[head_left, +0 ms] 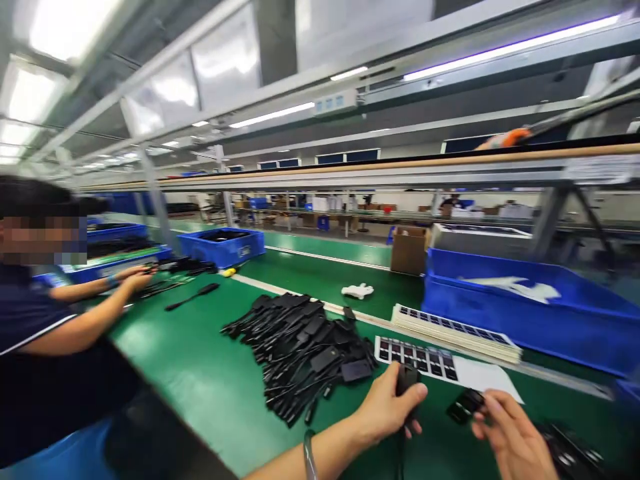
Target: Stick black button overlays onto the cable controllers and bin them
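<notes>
My left hand (pixel 387 408) is closed around a black adapter (pixel 408 379) with a short cable, held upright above the green bench. Between the thumb and fingers of my right hand (pixel 515 427) is a small glossy black label (pixel 465 405), partly covered by the fingertips. Just beyond both hands lies a white sheet of black labels (pixel 417 358), its right part bare. To the left of my hands spreads a big pile of black adapters (pixel 310 340) with cables.
A stack of label sheets (pixel 455 332) lies before a large blue bin (pixel 520 313). More black pieces (pixel 570 447) rest at lower right. White gloves (pixel 357 291) lie farther back. At left a co-worker (pixel 50 320) works near another blue bin (pixel 220 248).
</notes>
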A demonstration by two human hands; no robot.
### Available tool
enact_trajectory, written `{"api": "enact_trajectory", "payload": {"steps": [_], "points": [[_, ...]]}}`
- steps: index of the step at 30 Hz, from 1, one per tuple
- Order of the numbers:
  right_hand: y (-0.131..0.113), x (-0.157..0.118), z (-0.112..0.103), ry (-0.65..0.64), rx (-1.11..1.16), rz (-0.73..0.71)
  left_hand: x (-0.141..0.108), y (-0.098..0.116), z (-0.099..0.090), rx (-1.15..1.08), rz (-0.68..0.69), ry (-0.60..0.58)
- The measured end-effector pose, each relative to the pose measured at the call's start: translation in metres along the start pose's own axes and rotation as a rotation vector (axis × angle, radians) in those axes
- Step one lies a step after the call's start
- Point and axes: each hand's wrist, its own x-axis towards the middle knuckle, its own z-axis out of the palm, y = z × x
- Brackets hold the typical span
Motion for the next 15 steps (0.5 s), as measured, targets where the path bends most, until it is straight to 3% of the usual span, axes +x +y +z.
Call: {"api": "enact_trajectory", "payload": {"steps": [2, 5, 10, 15], "points": [[-0.008, -0.003, 0.003, 0.015, 0.083, 0.052, 0.015, -0.010, 0.017, -0.155, -0.099, -0.047], [-0.017, -0.004, 0.010, 0.012, 0.083, 0.051, 0.022, -0.024, 0.029, -0.197, -0.097, -0.077], [-0.021, -0.007, 0.016, -0.033, -0.038, -0.009, 0.007, -0.023, 0.023, -0.394, -0.142, -0.222], [-0.020, -0.012, 0.023, -0.071, -0.122, 0.018, -0.006, -0.019, 0.024, -0.465, -0.179, -0.295]]}}
